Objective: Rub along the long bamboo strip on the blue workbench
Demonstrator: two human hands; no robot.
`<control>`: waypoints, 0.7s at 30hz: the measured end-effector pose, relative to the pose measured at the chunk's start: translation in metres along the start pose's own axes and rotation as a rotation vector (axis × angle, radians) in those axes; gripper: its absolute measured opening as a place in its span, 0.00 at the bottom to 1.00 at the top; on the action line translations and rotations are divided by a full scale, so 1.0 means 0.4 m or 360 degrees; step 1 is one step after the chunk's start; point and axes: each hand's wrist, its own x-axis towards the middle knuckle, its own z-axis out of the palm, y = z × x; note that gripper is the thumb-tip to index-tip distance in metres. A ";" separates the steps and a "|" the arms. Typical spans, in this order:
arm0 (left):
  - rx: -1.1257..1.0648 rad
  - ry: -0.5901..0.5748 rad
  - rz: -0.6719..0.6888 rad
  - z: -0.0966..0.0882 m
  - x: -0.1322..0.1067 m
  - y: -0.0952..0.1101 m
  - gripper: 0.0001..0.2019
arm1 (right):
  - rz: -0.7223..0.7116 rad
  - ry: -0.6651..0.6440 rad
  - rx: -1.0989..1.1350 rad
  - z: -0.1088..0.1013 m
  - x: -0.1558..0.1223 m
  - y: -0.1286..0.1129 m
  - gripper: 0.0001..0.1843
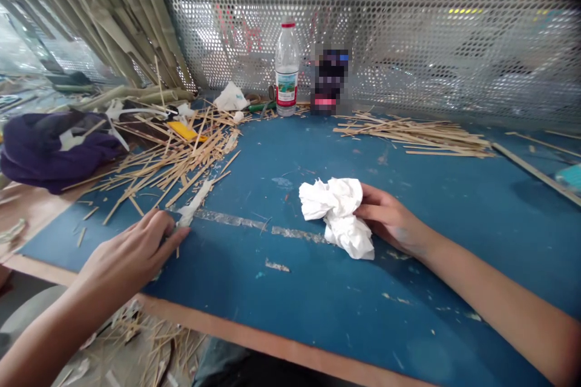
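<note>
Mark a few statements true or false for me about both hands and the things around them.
1. The right hand holds crumpled white paper. True.
2. The left hand is wrapped around the bottle. False: it is at the pale strip; the bottle stands apart from both hands.
3. A yellow piece lies among the thin sticks on the left. True.
4. The bottle's cap is blue. False: the cap is red.
5. The purple cloth is left of the bottle in the picture. True.
</note>
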 end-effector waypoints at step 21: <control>-0.0115 0.0117 -0.0150 0.013 0.007 -0.011 0.24 | -0.0046 -0.0055 0.0124 0.004 0.002 -0.001 0.18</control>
